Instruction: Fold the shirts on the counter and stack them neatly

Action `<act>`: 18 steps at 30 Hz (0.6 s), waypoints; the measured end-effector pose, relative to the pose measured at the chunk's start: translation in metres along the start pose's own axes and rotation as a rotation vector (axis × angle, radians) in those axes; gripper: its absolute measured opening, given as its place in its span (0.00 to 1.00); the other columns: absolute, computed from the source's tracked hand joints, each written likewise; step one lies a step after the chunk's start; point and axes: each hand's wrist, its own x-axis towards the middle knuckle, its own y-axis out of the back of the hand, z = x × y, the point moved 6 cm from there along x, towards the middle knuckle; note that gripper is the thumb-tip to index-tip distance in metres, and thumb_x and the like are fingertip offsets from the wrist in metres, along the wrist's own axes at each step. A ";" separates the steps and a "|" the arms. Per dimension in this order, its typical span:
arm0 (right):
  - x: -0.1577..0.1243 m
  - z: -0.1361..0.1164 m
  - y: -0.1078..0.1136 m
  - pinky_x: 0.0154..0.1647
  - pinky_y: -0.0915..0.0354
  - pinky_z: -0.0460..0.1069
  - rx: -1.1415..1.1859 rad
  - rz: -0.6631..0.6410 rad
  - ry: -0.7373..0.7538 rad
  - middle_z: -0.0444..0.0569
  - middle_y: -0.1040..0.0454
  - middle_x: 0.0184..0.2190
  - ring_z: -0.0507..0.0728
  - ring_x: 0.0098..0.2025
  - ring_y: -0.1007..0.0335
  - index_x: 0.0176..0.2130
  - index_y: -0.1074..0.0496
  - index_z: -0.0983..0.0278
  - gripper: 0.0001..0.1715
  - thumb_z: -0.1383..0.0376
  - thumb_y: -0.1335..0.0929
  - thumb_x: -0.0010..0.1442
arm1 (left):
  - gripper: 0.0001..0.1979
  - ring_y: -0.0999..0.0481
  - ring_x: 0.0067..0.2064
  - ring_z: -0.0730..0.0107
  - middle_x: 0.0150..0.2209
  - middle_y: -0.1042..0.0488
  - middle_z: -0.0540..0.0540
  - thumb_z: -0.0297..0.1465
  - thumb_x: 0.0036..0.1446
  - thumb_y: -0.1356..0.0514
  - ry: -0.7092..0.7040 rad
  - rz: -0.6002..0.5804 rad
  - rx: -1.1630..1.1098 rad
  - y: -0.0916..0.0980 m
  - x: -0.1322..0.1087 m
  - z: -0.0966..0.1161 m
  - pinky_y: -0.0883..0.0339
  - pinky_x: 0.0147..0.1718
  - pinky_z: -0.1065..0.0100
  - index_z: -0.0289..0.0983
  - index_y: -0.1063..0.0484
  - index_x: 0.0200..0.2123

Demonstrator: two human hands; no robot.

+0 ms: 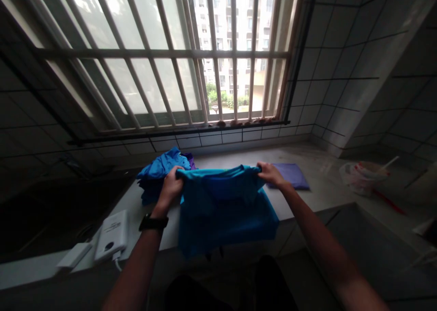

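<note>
Arms [146, 245] fwd & apart, L hand [171, 185] & R hand [269, 173] closed on opp. top corners of blue cloth [227, 211]

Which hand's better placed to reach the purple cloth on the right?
Right, probably: the right hand is beside the purple cloth. The left hand is farther off, by the blue pile. Both grip the blue garment, so neither is free.
</note>
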 end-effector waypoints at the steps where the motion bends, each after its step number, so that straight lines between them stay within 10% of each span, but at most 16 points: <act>1: 0.016 -0.006 0.011 0.31 0.46 0.46 -0.024 0.076 -0.010 0.47 0.26 0.29 0.55 0.33 0.33 0.34 0.29 0.63 0.03 0.71 0.32 0.57 | 0.06 0.31 0.27 0.73 0.27 0.30 0.54 0.29 0.52 0.43 -0.044 0.008 0.004 0.002 0.017 0.012 0.38 0.26 0.74 0.37 0.32 0.36; 5: 0.048 -0.030 0.045 0.36 0.42 0.46 0.015 0.414 0.060 0.51 0.27 0.34 0.55 0.35 0.34 0.31 0.31 0.63 0.10 0.76 0.38 0.56 | 0.07 0.31 0.31 0.75 0.29 0.29 0.53 0.23 0.52 0.45 -0.110 0.052 0.008 0.008 0.063 0.042 0.35 0.33 0.74 0.35 0.34 0.36; 9: 0.042 -0.036 0.031 0.41 0.37 0.46 0.117 0.328 0.122 0.51 0.29 0.37 0.55 0.38 0.33 0.26 0.35 0.62 0.14 0.80 0.39 0.48 | 0.05 0.25 0.41 0.71 0.39 0.22 0.45 0.23 0.54 0.45 -0.159 0.031 -0.015 0.011 0.064 0.051 0.31 0.45 0.70 0.36 0.35 0.34; 13: -0.014 -0.020 0.002 0.49 0.36 0.49 0.220 0.384 0.155 0.55 0.29 0.47 0.58 0.47 0.31 0.28 0.36 0.60 0.13 0.78 0.40 0.50 | 0.05 0.23 0.51 0.65 0.48 0.20 0.43 0.25 0.52 0.45 -0.191 -0.026 -0.038 0.015 0.014 0.030 0.33 0.56 0.63 0.39 0.34 0.33; 18: -0.112 0.015 -0.066 0.47 0.35 0.50 0.167 0.034 0.191 0.52 0.28 0.48 0.58 0.46 0.29 0.30 0.35 0.60 0.13 0.77 0.38 0.47 | 0.09 0.20 0.51 0.58 0.43 0.17 0.47 0.24 0.39 0.47 -0.061 -0.352 0.079 -0.002 -0.080 -0.043 0.30 0.53 0.62 0.42 0.31 0.25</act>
